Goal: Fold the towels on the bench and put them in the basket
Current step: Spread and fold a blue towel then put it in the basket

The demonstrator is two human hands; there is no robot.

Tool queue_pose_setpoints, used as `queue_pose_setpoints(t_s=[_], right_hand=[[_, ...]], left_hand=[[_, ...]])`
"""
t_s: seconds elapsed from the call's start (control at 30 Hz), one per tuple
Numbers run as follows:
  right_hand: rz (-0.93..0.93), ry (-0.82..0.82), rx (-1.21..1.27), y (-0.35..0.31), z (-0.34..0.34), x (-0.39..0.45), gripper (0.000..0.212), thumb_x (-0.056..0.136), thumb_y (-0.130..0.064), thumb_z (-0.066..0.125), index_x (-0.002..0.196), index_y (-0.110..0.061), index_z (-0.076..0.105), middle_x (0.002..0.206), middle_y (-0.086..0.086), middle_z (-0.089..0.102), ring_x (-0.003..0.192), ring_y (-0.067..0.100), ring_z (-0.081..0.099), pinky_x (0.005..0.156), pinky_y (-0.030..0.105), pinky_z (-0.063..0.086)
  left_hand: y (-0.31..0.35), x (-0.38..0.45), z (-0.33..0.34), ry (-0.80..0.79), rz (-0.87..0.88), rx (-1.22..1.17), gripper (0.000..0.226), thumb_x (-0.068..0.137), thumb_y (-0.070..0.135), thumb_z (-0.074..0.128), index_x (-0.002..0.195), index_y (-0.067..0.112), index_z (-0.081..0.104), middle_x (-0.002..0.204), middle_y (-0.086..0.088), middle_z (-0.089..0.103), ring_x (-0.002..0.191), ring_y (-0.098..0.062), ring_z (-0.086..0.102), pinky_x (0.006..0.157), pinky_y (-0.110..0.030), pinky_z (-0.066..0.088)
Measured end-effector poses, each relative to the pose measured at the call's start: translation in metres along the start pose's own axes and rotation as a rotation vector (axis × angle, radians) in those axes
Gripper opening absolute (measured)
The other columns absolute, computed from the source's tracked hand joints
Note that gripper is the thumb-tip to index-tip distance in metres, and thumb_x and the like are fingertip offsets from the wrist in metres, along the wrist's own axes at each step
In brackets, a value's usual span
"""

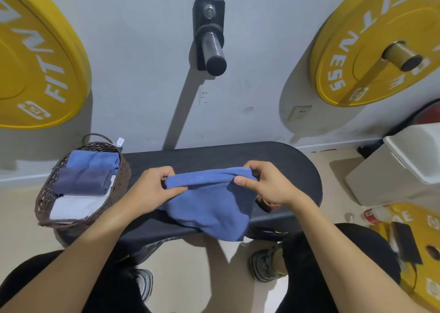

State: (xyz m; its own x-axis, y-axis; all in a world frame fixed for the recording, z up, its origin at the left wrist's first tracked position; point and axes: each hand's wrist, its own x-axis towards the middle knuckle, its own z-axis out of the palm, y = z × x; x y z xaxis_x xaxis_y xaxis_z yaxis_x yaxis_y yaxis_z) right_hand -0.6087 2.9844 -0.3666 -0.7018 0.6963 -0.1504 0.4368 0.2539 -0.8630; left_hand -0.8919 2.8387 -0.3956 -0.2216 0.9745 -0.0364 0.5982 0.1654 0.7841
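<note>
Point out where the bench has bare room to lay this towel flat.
Bare bench runs behind the blue towel toward the wall, widest beyond the right hand. Left, by the basket, it is crowded near the left hand.

The towel (212, 208) I pinch between my left hand (152, 189) and right hand (269, 186) is plain mid-blue. It lies on a black bench (285, 165). At nine o'clock from it sits a dark brown woven basket (119, 186); inside are a blue towel (92, 159), a dusky purple-grey towel (83, 182) and a white towel (76, 205). At ten and two o'clock hang yellow plates (35, 58) with white lettering, on a pale grey wall (142, 74). My trousers (345, 253) are black.
</note>
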Motion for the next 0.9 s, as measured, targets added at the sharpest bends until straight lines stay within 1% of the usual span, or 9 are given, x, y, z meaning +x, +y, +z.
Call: queue_pose_setpoints(t_s=[0.13,0.2,0.27,0.33,0.5,0.57,0.67,0.73,0.9], right_hand=[[-0.045,0.027,0.162,0.004,0.021,0.001,0.014,0.089,-0.023,0.074,0.087,-0.019,0.061,0.076,-0.012,0.066,0.069,0.004,0.059,0.064,0.018,0.047],[-0.096,0.035,0.187,0.001,0.042,0.004,0.013,0.086,-0.016,0.077,0.087,-0.017,0.063,0.076,-0.008,0.067,0.070,0.004,0.060,0.066,0.022,0.050],[-0.130,0.026,0.219,-0.002,0.063,0.007,0.014,0.082,-0.019,0.080,0.087,-0.020,0.067,0.079,-0.003,0.070,0.072,0.004,0.062,0.068,0.025,0.052],[-0.127,0.018,0.271,-0.004,0.080,0.011,0.020,0.078,-0.027,0.083,0.085,-0.031,0.065,0.079,-0.003,0.071,0.069,0.004,0.063,0.064,0.024,0.052],[0.048,0.070,0.459,0.001,0.098,0.019,0.036,0.069,-0.041,0.085,0.075,-0.021,0.055,0.050,-0.009,0.051,0.045,0.004,0.043,0.046,0.017,0.038],[0.095,0.000,0.492,0.006,0.095,0.018,0.043,0.070,-0.049,0.081,0.082,-0.012,0.060,0.060,-0.004,0.058,0.052,0.006,0.050,0.053,0.020,0.042],[0.146,-0.281,0.342,0.019,0.080,0.016,0.048,0.074,-0.043,0.083,0.097,-0.004,0.068,0.085,0.005,0.070,0.077,0.014,0.062,0.071,0.034,0.049],[0.176,-0.425,0.215,0.032,0.073,0.017,0.036,0.075,-0.031,0.086,0.091,-0.004,0.071,0.081,0.001,0.065,0.074,0.011,0.055,0.070,0.033,0.043],[0.316,-0.435,0.148,0.058,0.064,0.023,0.026,0.077,-0.015,0.077,0.101,-0.006,0.071,0.092,0.011,0.073,0.081,0.016,0.060,0.080,0.042,0.053]], left_hand=[[0.003,-0.012,0.010,-0.191,-0.096,-0.076,0.036,0.066,0.045,0.082,0.082,0.032,0.052,0.074,0.000,0.066,0.063,-0.011,0.051,0.063,-0.034,0.045],[0.010,-0.016,0.019,-0.240,-0.114,-0.196,0.053,0.063,0.040,0.087,0.105,0.035,0.055,0.101,0.002,0.070,0.089,-0.010,0.065,0.083,-0.033,0.054],[0.016,-0.017,0.030,-0.267,-0.133,-0.517,0.069,0.066,0.029,0.089,0.124,0.030,0.052,0.119,-0.001,0.069,0.111,-0.015,0.065,0.090,-0.028,0.054],[0.019,-0.017,0.038,-0.319,-0.176,-0.739,0.066,0.075,0.022,0.085,0.132,0.025,0.052,0.124,-0.007,0.068,0.117,-0.024,0.065,0.089,-0.028,0.054],[0.004,-0.011,0.044,-0.538,-0.194,-0.504,0.039,0.091,0.041,0.068,0.125,0.022,0.064,0.114,-0.019,0.068,0.106,-0.035,0.066,0.091,-0.048,0.055],[-0.003,-0.006,0.045,-0.465,-0.265,-0.532,0.038,0.089,0.047,0.067,0.112,0.016,0.070,0.109,-0.026,0.067,0.098,-0.038,0.067,0.090,-0.053,0.053],[-0.006,0.004,0.044,-0.280,-0.325,-0.663,0.031,0.087,0.048,0.066,0.092,0.019,0.076,0.090,-0.011,0.073,0.081,-0.020,0.069,0.069,-0.031,0.054],[-0.009,0.012,0.042,-0.119,-0.356,-0.723,0.027,0.088,0.044,0.065,0.085,0.018,0.075,0.087,-0.007,0.073,0.078,-0.017,0.069,0.066,-0.027,0.054],[-0.024,0.026,0.036,0.072,-0.319,-0.507,0.030,0.096,0.029,0.061,0.077,0.005,0.062,0.070,0.000,0.061,0.063,-0.013,0.054,0.059,-0.028,0.044]])
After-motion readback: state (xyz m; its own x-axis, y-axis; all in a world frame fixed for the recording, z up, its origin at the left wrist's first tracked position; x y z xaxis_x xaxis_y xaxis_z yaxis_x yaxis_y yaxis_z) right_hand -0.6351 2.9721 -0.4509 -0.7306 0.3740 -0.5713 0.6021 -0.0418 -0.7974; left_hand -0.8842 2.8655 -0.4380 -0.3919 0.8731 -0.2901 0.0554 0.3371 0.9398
